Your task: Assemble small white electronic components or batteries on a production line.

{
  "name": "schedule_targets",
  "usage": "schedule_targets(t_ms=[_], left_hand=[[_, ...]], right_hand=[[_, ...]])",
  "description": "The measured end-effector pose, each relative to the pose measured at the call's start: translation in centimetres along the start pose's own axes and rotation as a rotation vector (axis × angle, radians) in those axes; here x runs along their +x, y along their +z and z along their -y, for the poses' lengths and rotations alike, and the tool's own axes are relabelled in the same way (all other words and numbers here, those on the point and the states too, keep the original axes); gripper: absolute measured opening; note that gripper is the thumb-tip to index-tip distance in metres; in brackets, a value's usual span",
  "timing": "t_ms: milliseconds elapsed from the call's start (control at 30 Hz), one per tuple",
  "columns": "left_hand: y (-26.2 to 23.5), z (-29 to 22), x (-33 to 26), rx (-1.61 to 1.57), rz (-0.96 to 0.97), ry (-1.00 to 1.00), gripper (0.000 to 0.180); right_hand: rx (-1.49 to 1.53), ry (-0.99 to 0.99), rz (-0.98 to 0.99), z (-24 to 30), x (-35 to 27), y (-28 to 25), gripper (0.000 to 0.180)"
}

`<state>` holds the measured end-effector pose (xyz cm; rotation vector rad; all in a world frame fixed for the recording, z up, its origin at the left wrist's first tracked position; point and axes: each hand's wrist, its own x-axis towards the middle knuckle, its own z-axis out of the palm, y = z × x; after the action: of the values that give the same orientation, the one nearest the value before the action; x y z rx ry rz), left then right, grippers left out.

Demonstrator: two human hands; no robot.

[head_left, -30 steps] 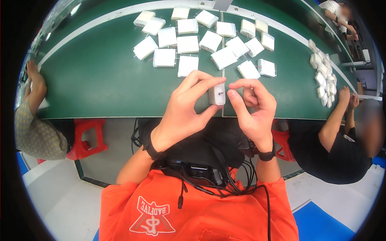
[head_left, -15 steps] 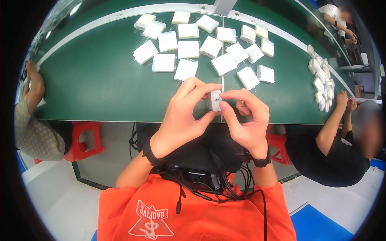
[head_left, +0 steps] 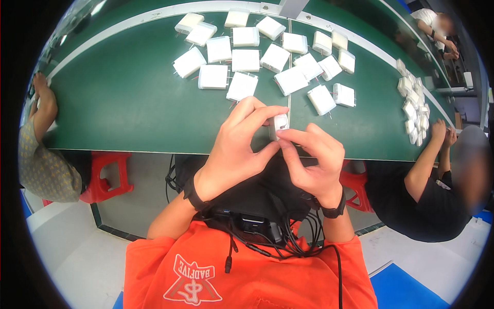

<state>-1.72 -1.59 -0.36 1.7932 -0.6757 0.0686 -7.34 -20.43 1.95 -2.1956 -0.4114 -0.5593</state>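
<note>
A small white block [head_left: 279, 125], boxy like a plug-in adapter housing, sits right at the near edge of the green table [head_left: 128, 103], held up between both hands just above the table's front rim. The left hand [head_left: 239, 149] wraps it from the left, index finger arched over the top and thumb pressing from below, so it's pinched narrow and firm. The right hand [head_left: 311, 159] comes in from the near right, its fingertips [head_left: 286, 135] touching the block's lower face; whether they clamp it or only steady it, I can't tell.

By the look of it, this is a light, rigid plastic shell: smooth sides, a bit slippery, with no give. The flat faces look like the best place to hold it, thumb against fingers. If it has thin metal prongs like the pieces beyond, those look bendable and better left untouched.

Farther out, a loose cluster of white blocks [head_left: 257, 56] of the same kind lies spread across the far middle of the table. Another heap of white pieces [head_left: 414, 103] sits at the far right, near a co-worker's arm [head_left: 427, 159]. On the left, another person's forearm [head_left: 43, 108] rests on the table edge, with a red stool [head_left: 108, 172] below.
</note>
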Motion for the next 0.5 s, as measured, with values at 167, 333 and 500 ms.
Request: schedule_targets(t_ms=[167, 333, 500], left_hand=[[0.0, 0.1, -0.2, -0.026, -0.016, -0.011, 0.06], [0.1, 0.0, -0.1, -0.023, -0.012, -0.008, 0.059], [0.1, 0.3, -0.1, 0.004, -0.011, 0.016, 0.059]], right_hand=[[-0.024, 0.059, -0.038, 0.8, 1.0, -0.3, 0.025], [0.22, 0.289, -0.06, -0.6, 0.9, -0.6, 0.02], [0.354, 0.373, -0.007, -0.8, 1.0, -0.1, 0.017]])
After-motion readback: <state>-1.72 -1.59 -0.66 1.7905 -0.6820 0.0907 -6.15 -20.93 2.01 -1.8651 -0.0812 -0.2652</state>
